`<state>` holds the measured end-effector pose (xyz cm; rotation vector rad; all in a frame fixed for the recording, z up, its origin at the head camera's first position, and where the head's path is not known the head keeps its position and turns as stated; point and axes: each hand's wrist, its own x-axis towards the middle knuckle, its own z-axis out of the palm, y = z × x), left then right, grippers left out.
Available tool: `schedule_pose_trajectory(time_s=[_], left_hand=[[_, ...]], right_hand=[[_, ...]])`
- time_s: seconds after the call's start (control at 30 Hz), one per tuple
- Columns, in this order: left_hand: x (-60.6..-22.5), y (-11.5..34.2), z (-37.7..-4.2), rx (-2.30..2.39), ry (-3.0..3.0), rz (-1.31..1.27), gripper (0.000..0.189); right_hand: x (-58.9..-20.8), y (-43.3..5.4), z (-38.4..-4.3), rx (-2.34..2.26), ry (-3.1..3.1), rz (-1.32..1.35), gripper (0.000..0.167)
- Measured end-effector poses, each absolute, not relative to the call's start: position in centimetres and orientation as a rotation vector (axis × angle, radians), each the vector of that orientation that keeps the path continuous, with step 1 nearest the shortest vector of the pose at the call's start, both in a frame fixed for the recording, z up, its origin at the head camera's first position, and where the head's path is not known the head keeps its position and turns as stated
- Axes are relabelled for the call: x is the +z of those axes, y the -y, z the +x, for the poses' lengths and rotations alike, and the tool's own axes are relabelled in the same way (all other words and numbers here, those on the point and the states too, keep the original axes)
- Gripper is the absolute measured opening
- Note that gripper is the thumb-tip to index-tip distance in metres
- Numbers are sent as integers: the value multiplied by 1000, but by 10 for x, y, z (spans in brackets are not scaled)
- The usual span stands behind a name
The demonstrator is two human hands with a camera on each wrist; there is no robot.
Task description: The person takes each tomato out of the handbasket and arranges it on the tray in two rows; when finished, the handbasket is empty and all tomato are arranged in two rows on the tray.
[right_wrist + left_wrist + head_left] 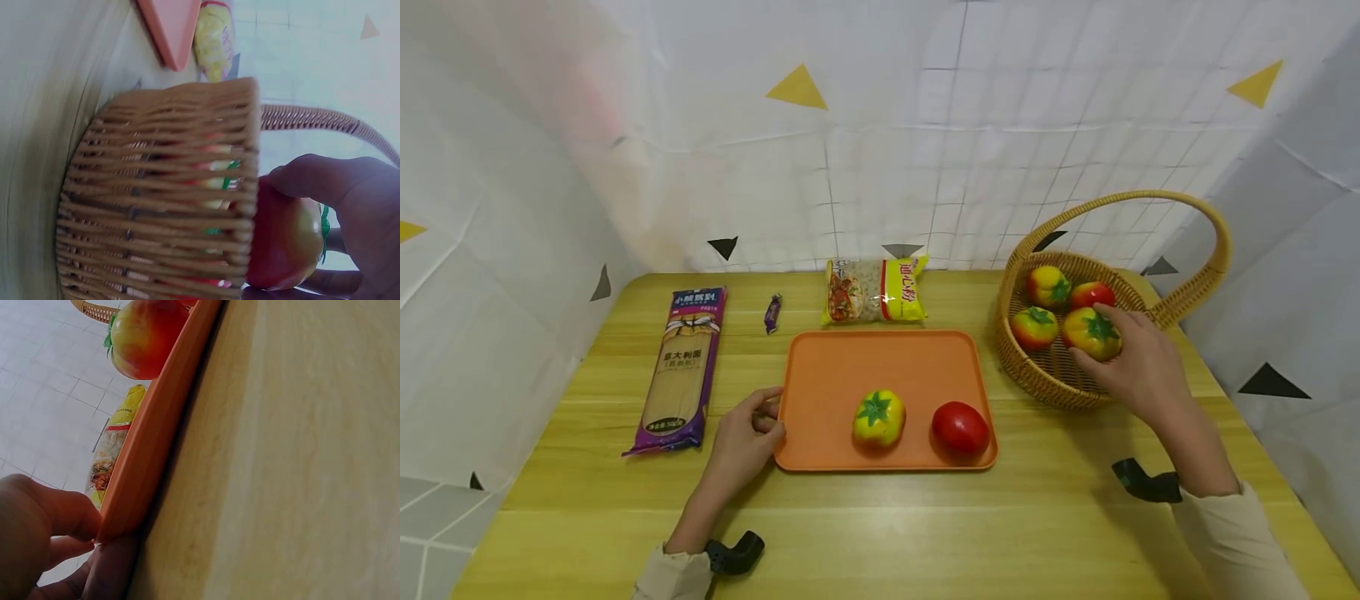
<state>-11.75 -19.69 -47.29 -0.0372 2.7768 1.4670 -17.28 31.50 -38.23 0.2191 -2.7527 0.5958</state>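
Note:
My right hand [1138, 362] grips a yellow-red toy tomato with a green leaf top [1092, 333] at the rim of the wicker basket [1048, 387]. In the right wrist view, thumb and fingers curl round this tomato [284, 234], which shows partly above the rim. Other red and yellow toy fruits [1034, 328] lie in the basket. My left hand [745, 437] pinches the left edge of the orange tray [827, 367], thumb and fingers at its rim in the left wrist view. On the tray sit a yellow tomato [878, 419] and a smooth red fruit [960, 428].
A purple pasta packet [677, 371] lies at the left, with a small purple-wrapped candy [772, 314] near it. Behind the tray lies a yellow bag of macaroni [876, 290]. The basket's tall handle [1213, 242] arches above the right hand. White sheeting [880, 167] backs the wooden table.

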Motion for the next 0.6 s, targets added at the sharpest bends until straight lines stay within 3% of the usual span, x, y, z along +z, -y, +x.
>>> schedule_pose_trajectory(time_s=[0.6], left_hand=[[-475,198,-118,1483,-2783,-30,50]], right_hand=[[-368,-287,-150,615,2639,325,70]])
